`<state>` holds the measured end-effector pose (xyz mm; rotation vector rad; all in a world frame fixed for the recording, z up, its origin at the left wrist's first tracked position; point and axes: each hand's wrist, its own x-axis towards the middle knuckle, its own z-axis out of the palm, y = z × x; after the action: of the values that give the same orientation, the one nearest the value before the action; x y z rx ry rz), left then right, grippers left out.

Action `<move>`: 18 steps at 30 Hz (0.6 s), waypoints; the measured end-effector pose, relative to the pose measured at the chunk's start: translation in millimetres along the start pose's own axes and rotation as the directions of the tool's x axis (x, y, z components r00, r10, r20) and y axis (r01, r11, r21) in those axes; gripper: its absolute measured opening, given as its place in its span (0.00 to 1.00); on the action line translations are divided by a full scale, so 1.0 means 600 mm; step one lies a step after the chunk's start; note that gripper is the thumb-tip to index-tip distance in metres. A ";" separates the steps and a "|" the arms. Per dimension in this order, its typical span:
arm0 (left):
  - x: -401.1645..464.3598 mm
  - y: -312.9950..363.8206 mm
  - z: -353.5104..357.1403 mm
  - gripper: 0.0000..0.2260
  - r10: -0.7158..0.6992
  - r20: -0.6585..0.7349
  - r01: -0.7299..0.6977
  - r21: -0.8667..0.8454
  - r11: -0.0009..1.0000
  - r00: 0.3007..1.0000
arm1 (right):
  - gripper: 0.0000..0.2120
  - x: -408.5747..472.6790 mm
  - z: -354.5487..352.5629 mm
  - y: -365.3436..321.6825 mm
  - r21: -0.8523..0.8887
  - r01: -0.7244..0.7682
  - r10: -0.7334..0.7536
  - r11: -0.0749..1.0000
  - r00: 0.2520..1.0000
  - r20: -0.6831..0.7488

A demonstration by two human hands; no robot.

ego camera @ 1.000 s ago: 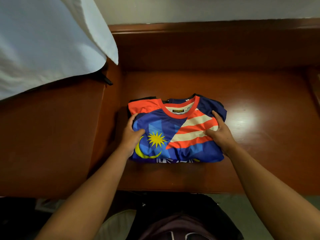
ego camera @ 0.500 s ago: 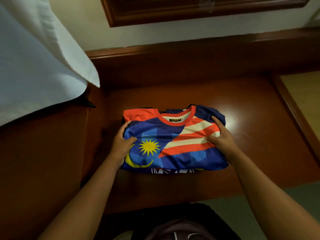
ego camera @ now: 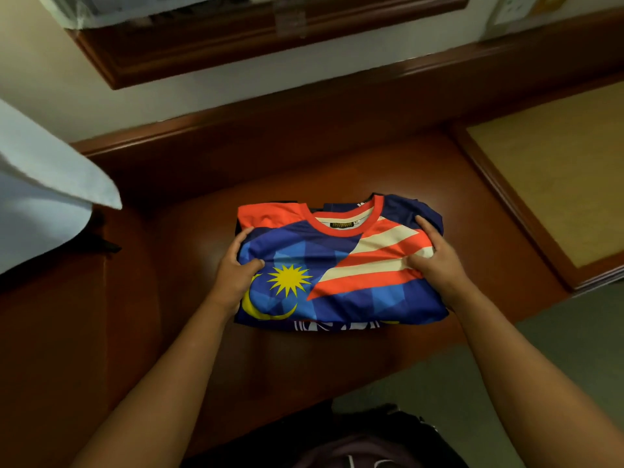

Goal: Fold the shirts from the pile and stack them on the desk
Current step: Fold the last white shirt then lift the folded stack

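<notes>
A folded blue shirt [ego camera: 337, 265] with red and cream stripes, a red collar and a yellow star and crescent lies on the reddish wooden desk [ego camera: 489, 231]. It sits on top of another folded dark shirt whose white print [ego camera: 337, 326] peeks out at the front edge. My left hand [ego camera: 236, 268] grips the stack's left side, thumb on top. My right hand [ego camera: 435, 261] grips the right side the same way.
A white cloth [ego camera: 40, 197] hangs over the raised surface at the left. A wooden frame [ego camera: 236, 38] is on the wall above the desk's back ledge. A tan panel [ego camera: 557, 184] with a wooden border lies at the right. Dark clothing [ego camera: 371, 444] shows below.
The view has tilted upward and to the right, bringing the wall frame and tan panel into sight. Both hands keep the same hold on the stack's sides.
</notes>
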<state>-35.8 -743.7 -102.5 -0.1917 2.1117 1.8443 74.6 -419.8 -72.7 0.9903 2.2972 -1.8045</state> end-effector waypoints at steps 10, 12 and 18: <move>-0.065 0.035 0.191 0.30 0.091 0.129 -0.101 0.074 0.992 0.987 | 0.38 -0.049 -0.200 0.076 0.057 0.038 -0.032 0.998 0.995 -0.091; -0.083 0.038 0.240 0.30 0.115 0.150 -0.129 0.087 0.988 0.982 | 0.38 -0.062 -0.249 0.095 0.068 0.052 -0.044 0.996 0.992 -0.118; -0.133 0.043 0.399 0.30 0.152 0.241 -0.181 0.105 0.978 0.959 | 0.38 -0.108 -0.399 0.163 0.078 0.075 -0.056 0.994 0.974 -0.218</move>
<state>68.5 -513.6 -78.0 0.2295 2.1234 1.7175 255.7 -224.9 -53.5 1.1927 2.4183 -1.9241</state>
